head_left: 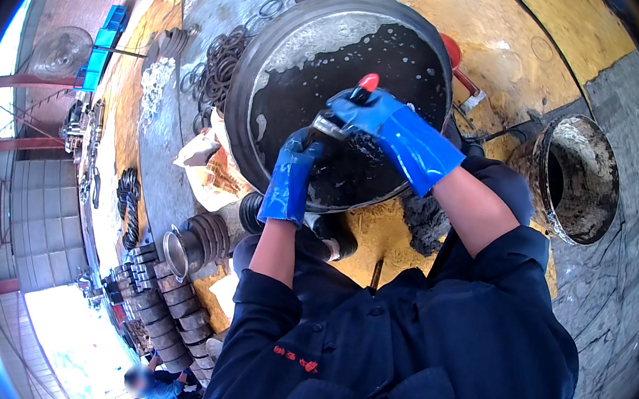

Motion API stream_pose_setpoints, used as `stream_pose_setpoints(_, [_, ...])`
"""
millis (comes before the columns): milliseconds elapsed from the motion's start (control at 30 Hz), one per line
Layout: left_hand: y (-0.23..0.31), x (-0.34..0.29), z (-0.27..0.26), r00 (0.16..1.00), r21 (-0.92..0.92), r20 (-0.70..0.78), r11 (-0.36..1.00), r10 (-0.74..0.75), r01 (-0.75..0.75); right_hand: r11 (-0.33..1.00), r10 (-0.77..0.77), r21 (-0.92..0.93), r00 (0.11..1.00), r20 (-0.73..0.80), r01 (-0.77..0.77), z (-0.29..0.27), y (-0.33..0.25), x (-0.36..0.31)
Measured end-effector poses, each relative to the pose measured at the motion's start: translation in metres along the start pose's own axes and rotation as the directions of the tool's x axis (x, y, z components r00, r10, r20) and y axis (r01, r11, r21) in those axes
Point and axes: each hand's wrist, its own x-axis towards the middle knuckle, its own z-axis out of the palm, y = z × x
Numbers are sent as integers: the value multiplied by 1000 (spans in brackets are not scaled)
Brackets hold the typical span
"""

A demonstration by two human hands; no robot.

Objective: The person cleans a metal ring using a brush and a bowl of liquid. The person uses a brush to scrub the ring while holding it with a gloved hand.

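Note:
Both my hands wear blue rubber gloves above a wide round metal tub [238, 101] of dark liquid [396, 60] with pale foam patches. My right hand [365, 111] is closed round a red-and-black handled tool [368, 82], its red end pointing up and away from me. A shiny metal piece [330, 125] shows just below that fist, between the two hands; I cannot tell whether it belongs to the tool. My left hand [299, 154] is close by, lower and to the left, its fingers curled; what they hold is dark and mostly hidden.
Dark rings [223, 65] lie heaped left of the tub, near a white-and-orange sack [209, 172]. Stacked metal cylinders [156, 307] and a ribbed metal part [202, 243] stand at lower left. A crusted drum [580, 180] is at right. Another person [159, 389] is at far lower left.

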Motion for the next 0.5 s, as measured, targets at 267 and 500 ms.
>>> stream_pose_setpoints(267, [-13,14,2,993,-392,-103,915,61,-97,934,190,343,955,-229,-103,-18,30,1])
stream_pose_setpoints(500, [-35,33,-10,973,-632,-168,775,-160,19,956,278,23,881,-382,-292,-11,63,-14])
